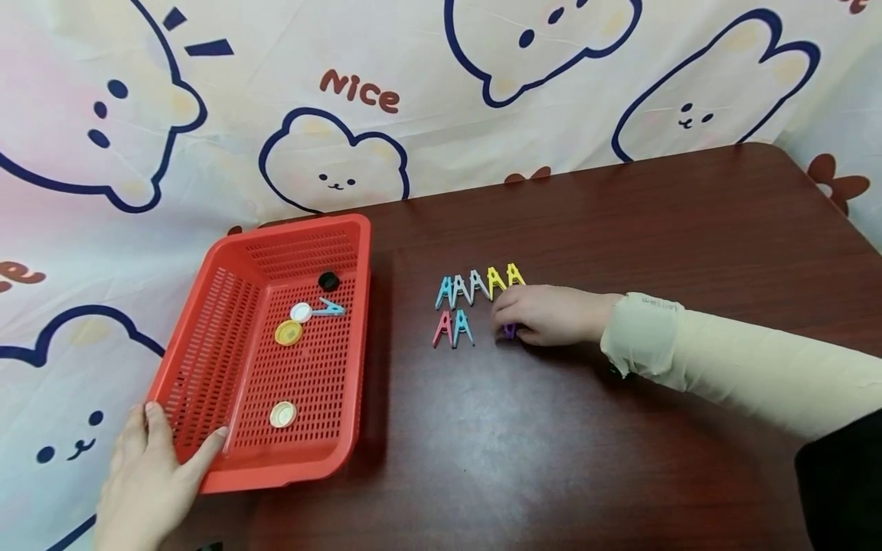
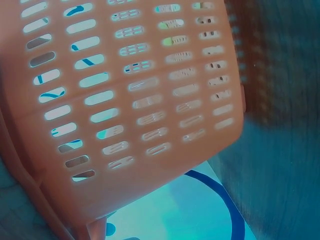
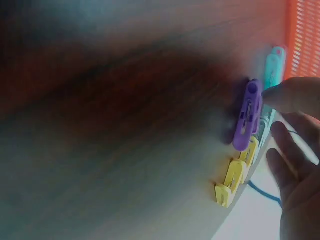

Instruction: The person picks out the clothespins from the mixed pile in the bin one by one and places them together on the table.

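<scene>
Right hand pinches a purple clothespin on the dark wooden table beside the peg rows, left hand grips the red basket corner; peg likely light, stiff, slick plastic, best held by its sides.

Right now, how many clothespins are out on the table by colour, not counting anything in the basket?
Blue clothespins: 2
Grey or white clothespins: 2
Yellow clothespins: 2
Pink clothespin: 1
Purple clothespin, touched by the right hand: 1
Total: 8
</scene>
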Demonstrator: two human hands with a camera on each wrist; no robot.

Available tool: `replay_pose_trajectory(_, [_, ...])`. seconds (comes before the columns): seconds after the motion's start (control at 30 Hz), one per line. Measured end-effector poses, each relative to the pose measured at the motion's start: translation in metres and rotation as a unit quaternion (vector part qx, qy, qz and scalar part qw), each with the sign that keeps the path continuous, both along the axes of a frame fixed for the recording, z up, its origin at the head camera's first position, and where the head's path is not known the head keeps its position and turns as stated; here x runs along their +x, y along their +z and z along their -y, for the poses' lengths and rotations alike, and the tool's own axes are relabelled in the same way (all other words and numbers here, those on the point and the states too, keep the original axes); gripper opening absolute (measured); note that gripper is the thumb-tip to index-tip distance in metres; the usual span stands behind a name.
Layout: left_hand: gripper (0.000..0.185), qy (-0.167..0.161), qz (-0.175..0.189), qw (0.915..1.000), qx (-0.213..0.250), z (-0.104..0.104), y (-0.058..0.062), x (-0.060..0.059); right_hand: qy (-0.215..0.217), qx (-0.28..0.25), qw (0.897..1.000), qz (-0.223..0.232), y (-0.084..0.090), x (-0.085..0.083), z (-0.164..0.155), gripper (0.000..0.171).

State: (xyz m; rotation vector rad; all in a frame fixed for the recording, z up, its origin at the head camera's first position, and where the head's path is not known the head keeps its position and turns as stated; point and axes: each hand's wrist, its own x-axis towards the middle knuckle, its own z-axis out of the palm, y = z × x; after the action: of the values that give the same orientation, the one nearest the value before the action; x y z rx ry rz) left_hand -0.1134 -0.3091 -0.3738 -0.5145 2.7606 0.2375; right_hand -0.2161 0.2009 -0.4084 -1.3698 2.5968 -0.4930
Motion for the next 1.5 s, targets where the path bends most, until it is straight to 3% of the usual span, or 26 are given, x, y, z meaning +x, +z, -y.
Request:
replay_pose_trajectory(0.1, [0.110,0.001,-0.001,1.0000,0.001,-0.001,0.001,0.000,0.072,0.008,0.997,-0.017,0.000,-0.005,0.002,0.026])
replay_pose_trajectory(0.23, [0.109,0.004,-0.001,1.0000,0.000,-0.002,0.000,0.000,0.093,0.022,0.995,-0.016,-0.001,-0.010,0.005,0.022])
replay_pose_trajectory(0.33, [0.109,0.004,0.000,1.0000,0.002,-0.003,0.000,0.000,0.057,0.032,0.998,0.005,-0.002,-0.012,0.008,0.015])
replay_pose_trajectory(0.47, [0.109,0.002,-0.001,1.0000,0.005,-0.004,0.002,-0.001,-0.043,0.033,0.997,0.049,-0.004,-0.011,0.012,0.014])
replay_pose_trajectory(0.6, [0.109,0.002,-0.004,1.0000,0.007,-0.005,0.003,-0.002,-0.135,-0.003,0.987,0.089,-0.006,-0.011,0.015,0.015])
replay_pose_trajectory(0.73, [0.110,0.001,-0.004,1.0000,0.008,-0.005,0.003,-0.001,-0.186,-0.041,0.973,0.128,-0.008,-0.010,0.015,0.014])
replay_pose_trajectory(0.9, [0.109,0.003,-0.003,1.0000,0.006,-0.004,0.003,-0.001,-0.213,-0.048,0.963,0.157,-0.008,-0.008,0.017,0.017])
replay_pose_trajectory(1.17, [0.109,0.011,0.002,0.9999,0.007,-0.002,0.001,-0.001,-0.248,-0.060,0.954,0.155,-0.011,-0.009,0.026,0.020])
replay_pose_trajectory(1.37, [0.108,0.008,-0.001,0.9999,0.011,-0.002,0.000,-0.002,-0.241,-0.060,0.955,0.163,-0.007,-0.006,0.021,0.027])
replay_pose_trajectory(1.5, [0.108,0.009,-0.002,0.9999,0.011,-0.001,0.001,-0.002,-0.212,-0.045,0.962,0.166,-0.007,-0.002,0.020,0.035])
